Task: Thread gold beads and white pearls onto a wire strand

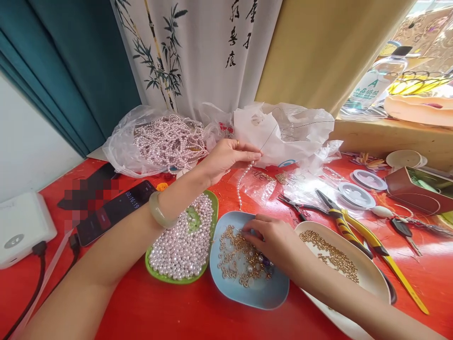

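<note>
My left hand (226, 156) is raised over the worktop (148, 307), wrist bent, grip pinched shut on a thin wire (271, 133) w/ a pearl strand (242, 182) hanging below. My right hand (272, 238) lies palm-down in the blue dish (262, 293), fingertips closed on gold findings (233, 257); can't tell which piece.

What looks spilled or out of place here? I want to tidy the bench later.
Nothing is spilled: the pearls sit heaped in the green dish, the gold findings in the blue dish. Only the yellow-handled pliers lie loose on the red table.
</note>
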{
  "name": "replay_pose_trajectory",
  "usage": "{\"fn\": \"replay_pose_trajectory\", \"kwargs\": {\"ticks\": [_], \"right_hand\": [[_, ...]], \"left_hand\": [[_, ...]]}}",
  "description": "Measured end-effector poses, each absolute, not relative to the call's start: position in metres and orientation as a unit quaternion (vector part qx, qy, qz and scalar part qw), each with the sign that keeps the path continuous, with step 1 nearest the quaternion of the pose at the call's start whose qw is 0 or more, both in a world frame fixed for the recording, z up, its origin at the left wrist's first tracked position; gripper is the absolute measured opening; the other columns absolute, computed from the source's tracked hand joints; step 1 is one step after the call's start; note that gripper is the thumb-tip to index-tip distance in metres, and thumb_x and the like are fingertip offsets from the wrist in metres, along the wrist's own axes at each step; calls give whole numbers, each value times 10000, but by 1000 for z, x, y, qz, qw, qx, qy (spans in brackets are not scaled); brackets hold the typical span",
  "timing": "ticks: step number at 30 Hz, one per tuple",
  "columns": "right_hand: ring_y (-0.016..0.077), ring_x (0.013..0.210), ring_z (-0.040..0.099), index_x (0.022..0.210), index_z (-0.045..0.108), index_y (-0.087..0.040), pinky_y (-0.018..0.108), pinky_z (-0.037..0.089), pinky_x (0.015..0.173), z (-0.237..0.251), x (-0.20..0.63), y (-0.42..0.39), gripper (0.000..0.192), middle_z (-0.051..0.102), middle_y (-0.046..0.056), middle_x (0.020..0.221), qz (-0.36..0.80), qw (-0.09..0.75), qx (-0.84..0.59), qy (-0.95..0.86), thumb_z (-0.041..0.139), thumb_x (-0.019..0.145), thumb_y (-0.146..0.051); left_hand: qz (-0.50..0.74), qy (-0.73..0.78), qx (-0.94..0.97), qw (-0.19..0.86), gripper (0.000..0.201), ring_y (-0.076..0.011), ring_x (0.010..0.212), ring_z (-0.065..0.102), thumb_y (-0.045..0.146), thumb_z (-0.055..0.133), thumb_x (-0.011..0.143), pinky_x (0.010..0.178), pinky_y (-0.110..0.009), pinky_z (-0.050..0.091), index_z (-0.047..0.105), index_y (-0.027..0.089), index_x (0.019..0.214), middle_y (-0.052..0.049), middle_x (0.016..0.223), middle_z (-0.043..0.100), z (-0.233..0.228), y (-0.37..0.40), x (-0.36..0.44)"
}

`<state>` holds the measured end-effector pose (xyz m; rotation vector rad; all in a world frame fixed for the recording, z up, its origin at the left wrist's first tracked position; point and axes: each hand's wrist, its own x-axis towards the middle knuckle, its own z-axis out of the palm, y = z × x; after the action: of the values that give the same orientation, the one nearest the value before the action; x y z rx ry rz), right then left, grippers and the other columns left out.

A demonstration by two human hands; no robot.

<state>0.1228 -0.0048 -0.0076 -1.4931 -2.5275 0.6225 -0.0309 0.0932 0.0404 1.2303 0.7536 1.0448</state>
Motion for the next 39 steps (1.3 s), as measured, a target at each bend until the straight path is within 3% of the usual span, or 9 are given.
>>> {"fn": "replay_pose_trajectory", "kwargs": {"ticks": [5,10,13,15,20,22,31,34,39], "right_hand": [[111,565,471,703,609,-180,241,337,535,-4,120,-4,142,534,22,677,264,106,-491,-824,471,735,-177],[65,445,327,661,505,-172,192,262,405,17,125,5,106,380,-36,541,613,221,-508,-563,448,700,-252],[60,454,334,659,471,-170,180,273,399,24,131,8,103,410,-22,595,701,263,-490,-445,389,687,-225],[63,454,340,663,501,-163,185,274,405,22,135,8,124,428,-17,585,652,234,-514,-506,402,696,-230],[96,528,442,718,618,-182,220,326,496,7,139,-1,151,514,13,656,300,117,-524,-788,467,716,-178],[102,550,479,773,633,-205,226,338,519,2,139,-4,176,537,17,706,222,82,-505,-830,469,730,-156],[98,512,475,728,621,-166,227,300,483,-4,138,-7,200,541,38,708,144,26,-472,-869,430,778,-134],[91,518,436,703,595,-164,220,301,489,4,139,-6,120,508,17,663,259,90,-494,-825,482,741,-168],[61,471,339,691,486,-169,181,281,434,25,149,2,90,385,-36,578,639,275,-490,-525,441,736,-234]], "left_hand": [[456,329,536,630,136,-87,667,527,142,654,578,719,-266,399,640,96,705,-45,706,615,40,93,-32],[455,329,539,628,150,-87,671,532,151,657,579,722,-266,401,636,95,717,-40,709,617,40,94,-32],[454,326,538,631,155,-91,688,542,156,662,577,725,-265,402,635,102,720,-38,719,619,38,96,-32],[454,328,537,631,146,-92,690,544,157,662,577,724,-264,404,636,107,712,-36,719,621,38,96,-32],[454,333,535,630,132,-86,675,539,154,662,574,716,-255,406,640,109,695,-31,707,618,39,95,-31],[452,333,537,629,137,-84,662,535,154,661,574,710,-256,407,643,108,701,-29,694,614,40,94,-31],[458,321,542,627,148,-85,649,536,168,668,569,720,-263,414,644,106,701,-22,661,605,39,94,-32],[459,325,534,631,142,-82,652,536,161,673,564,721,-257,415,642,108,692,-22,669,609,39,93,-31],[457,322,532,636,150,-83,664,543,163,681,560,725,-253,413,642,114,697,-18,667,610,39,94,-32]]}}
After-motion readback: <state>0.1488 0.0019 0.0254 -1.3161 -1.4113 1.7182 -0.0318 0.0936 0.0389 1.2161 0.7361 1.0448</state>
